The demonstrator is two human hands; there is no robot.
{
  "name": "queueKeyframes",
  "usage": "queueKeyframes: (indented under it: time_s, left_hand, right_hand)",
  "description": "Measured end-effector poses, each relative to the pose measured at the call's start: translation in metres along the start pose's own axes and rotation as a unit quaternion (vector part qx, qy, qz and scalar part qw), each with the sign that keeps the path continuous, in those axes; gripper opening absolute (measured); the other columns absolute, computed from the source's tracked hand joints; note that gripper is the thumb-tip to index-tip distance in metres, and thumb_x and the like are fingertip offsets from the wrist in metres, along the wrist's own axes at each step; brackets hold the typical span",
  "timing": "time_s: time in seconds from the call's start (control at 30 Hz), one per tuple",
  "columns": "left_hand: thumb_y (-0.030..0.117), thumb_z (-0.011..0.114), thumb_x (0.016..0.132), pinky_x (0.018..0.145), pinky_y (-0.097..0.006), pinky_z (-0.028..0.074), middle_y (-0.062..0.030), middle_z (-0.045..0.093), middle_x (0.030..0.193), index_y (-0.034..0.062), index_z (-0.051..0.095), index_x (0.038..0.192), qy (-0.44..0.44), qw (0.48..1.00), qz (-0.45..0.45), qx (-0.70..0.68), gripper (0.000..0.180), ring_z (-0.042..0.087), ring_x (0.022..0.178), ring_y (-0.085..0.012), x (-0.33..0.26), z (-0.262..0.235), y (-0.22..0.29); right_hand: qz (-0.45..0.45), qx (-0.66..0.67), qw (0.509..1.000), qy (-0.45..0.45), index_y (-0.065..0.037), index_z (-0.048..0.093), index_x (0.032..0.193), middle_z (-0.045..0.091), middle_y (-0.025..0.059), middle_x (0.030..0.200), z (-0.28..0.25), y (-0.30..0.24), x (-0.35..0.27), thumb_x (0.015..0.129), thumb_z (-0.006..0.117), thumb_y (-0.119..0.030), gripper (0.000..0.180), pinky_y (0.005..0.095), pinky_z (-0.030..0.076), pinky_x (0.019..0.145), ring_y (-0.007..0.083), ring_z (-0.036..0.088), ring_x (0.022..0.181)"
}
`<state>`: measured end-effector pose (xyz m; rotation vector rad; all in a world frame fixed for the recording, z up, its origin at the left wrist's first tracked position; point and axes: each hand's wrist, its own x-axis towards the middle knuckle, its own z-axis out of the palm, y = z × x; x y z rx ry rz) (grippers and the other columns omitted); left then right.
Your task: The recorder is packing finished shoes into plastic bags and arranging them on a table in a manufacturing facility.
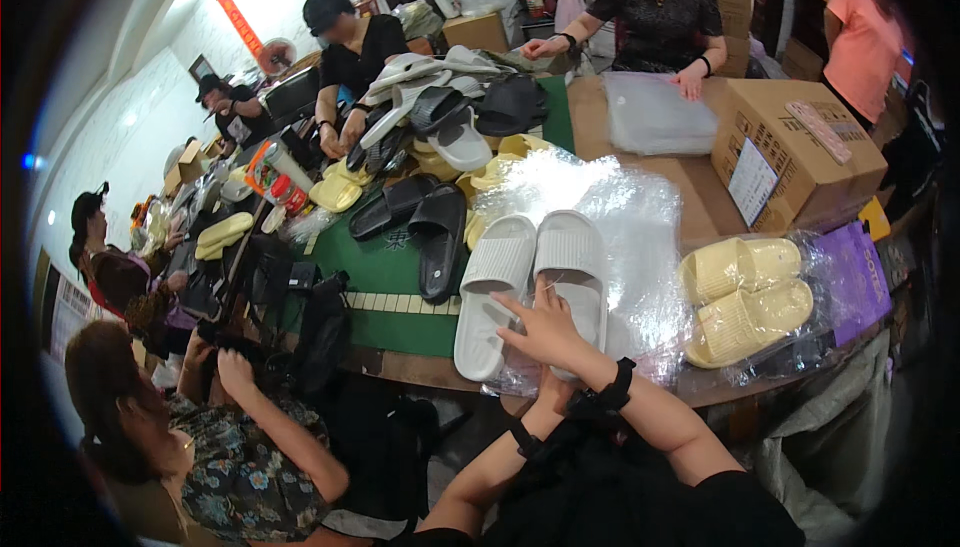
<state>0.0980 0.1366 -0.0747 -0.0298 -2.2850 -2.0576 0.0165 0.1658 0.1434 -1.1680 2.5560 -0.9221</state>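
Observation:
A pair of light grey slide slippers lies side by side, toes pointing away, on clear plastic bags at the table's near edge. Across the pair reaches my right hand, fingers spread, one fingertip at the left slipper and others on the right one's footbed by its strap. My left hand is below it at the heel of the right slipper. Its fingers are hidden under the slipper and my other hand. To the right, a pair of yellow slippers lies in a clear bag.
Black slippers lie to the left, before a pile of grey, black and yellow ones. A cardboard box stands at right, beside stacked clear bags. A purple packet is at the right edge. Co-workers sit or stand around the table.

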Motion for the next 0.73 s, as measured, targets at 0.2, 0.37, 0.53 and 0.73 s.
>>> queueKeyframes:
  time_s: [0.2, 0.37, 0.53, 0.73]
  left_hand:
    - [0.056, 0.027, 0.092, 0.111, -0.049, 0.019, -0.009, 0.026, 0.147, 0.0195, 0.022, 0.142, -0.012, 0.997, 0.036, -0.075, 0.062, 0.027, 0.134, -0.0296, 0.011, 0.004, 0.084]
    - [0.051, 0.043, 0.085, 0.11, -0.047, 0.021, -0.011, 0.04, 0.14, 0.0187, 0.038, 0.137, -0.159, 0.847, -0.152, 0.484, 0.061, 0.034, 0.131, -0.0283, 0.014, -0.004, 0.155]
    - [0.024, 0.057, 0.081, 0.103, -0.043, 0.033, -0.016, 0.051, 0.127, 0.0071, 0.053, 0.123, 0.069, 0.915, 0.147, 0.37, 0.046, 0.044, 0.122, -0.0325, 0.003, 0.006, 0.14]
    - [0.022, 0.062, 0.083, 0.112, -0.051, 0.007, -0.0136, 0.034, 0.144, 0.0094, 0.035, 0.139, 0.06, 0.988, 0.089, 0.114, 0.064, 0.021, 0.137, -0.0289, 0.014, 0.006, 0.144]
  right_hand:
    - [0.079, -0.075, 0.994, 0.01, -0.022, 0.047, 0.132, 0.032, 0.0325, 0.135, 0.001, 0.01, 0.022, 0.082, 0.052, -0.052, 0.059, 0.0561, 0.026, 0.099, 0.0466, 0.033, 0.125]
    - [0.119, -0.064, 0.991, 0.004, -0.001, 0.055, 0.115, 0.048, 0.0256, 0.12, -0.021, 0.013, 0.033, 0.084, 0.053, -0.046, 0.054, 0.0558, 0.034, 0.094, 0.0402, 0.044, 0.116]
    - [0.056, 0.013, 0.992, 0.111, 0.003, 0.053, 0.098, 0.052, 0.0251, 0.105, -0.045, 0.023, -0.002, 0.082, 0.061, -0.03, 0.037, 0.0469, 0.038, 0.086, 0.0411, 0.05, 0.102]
    - [-0.003, 0.297, 0.943, 0.147, 0.002, 0.044, 0.124, 0.042, 0.0232, 0.132, -0.087, 0.037, -0.056, 0.082, 0.065, -0.02, 0.051, 0.0458, 0.032, 0.1, 0.0395, 0.048, 0.11]
